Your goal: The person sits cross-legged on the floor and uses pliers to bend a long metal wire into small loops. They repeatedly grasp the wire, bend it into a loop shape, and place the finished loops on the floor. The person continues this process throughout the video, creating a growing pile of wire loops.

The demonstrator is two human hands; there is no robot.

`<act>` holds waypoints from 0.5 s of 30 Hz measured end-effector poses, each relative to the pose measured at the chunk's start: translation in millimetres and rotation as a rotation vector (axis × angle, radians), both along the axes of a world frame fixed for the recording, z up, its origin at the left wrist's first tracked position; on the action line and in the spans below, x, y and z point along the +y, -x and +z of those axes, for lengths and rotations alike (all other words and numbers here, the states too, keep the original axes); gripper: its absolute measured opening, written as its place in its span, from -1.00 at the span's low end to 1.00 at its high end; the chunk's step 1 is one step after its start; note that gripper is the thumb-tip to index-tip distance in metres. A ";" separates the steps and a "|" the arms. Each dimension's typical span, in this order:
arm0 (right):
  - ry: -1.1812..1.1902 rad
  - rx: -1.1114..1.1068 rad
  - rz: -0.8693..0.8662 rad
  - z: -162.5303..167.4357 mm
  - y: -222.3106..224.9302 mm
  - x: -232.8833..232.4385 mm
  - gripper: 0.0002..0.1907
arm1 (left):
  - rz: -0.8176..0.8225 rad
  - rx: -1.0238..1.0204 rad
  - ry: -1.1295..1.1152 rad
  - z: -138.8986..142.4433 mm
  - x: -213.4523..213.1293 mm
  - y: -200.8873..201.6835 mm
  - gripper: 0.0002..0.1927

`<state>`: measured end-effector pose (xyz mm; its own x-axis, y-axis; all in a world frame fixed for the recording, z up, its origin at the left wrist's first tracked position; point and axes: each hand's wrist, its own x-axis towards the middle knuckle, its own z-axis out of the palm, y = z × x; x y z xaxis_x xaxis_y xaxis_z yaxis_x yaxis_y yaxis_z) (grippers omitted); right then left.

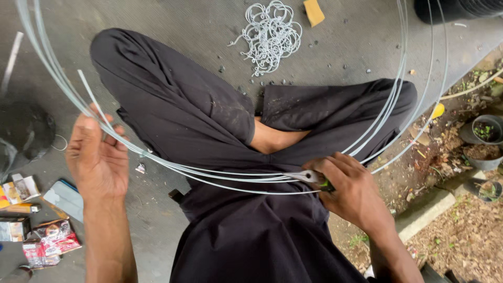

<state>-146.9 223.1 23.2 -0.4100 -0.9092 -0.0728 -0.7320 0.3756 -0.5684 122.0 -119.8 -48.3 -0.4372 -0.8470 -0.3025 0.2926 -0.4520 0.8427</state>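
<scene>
On the far left, small packets (50,241) in red and white lie on the grey floor (157,230), with a flat blue-grey card (65,198) just beside them. A dark round bag (26,131) sits above them, near the edge of the view.

Next comes the left hand (97,154). It is lifted up, with its fingers curled around a bundle of thin grey wire (220,175). The hand is closed on the wire, and one cut end of the wire pokes up past the fingers.

The wire runs in big loops. It comes down from the top left, goes through the left hand, sweeps low across the lap, and rises again on the right side to the top of the view.

Under the wire sits the person, cross-legged in black trousers (183,105). A bare ankle shows in the middle, where the legs cross.

Up on the floor past the knees lies a pile of small bent wire hooks (270,36). A yellow-brown scrap (313,11) lies just beside the pile.

Further right, the right hand (353,191) rests low on the lap. It is closed around a pair of pliers (309,177) with a green grip. The shiny metal tip of the pliers touches the wire loops.

On the far right, the floor ends at a low kerb (424,209). Past it are dirt, dry leaves and a few dark plant pots (484,131).
</scene>
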 end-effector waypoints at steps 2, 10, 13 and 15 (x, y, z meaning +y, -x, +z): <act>-0.023 -0.028 -0.063 8.3 0.4 -0.2 -0.61 | -0.030 -0.008 -0.011 3.6 -3.4 3.4 -0.71; 0.014 -0.032 -0.187 35.5 -1.9 -17.9 -0.63 | -0.464 0.089 -0.214 15.8 48.6 18.6 -0.56; 0.013 -0.052 -0.197 39.8 -2.1 -26.6 -0.64 | -0.771 -0.041 -0.008 21.0 101.6 15.0 -0.61; -0.015 -0.072 -0.204 40.9 -4.2 -30.3 -0.62 | -0.702 -0.003 -0.037 23.3 120.1 12.6 -0.68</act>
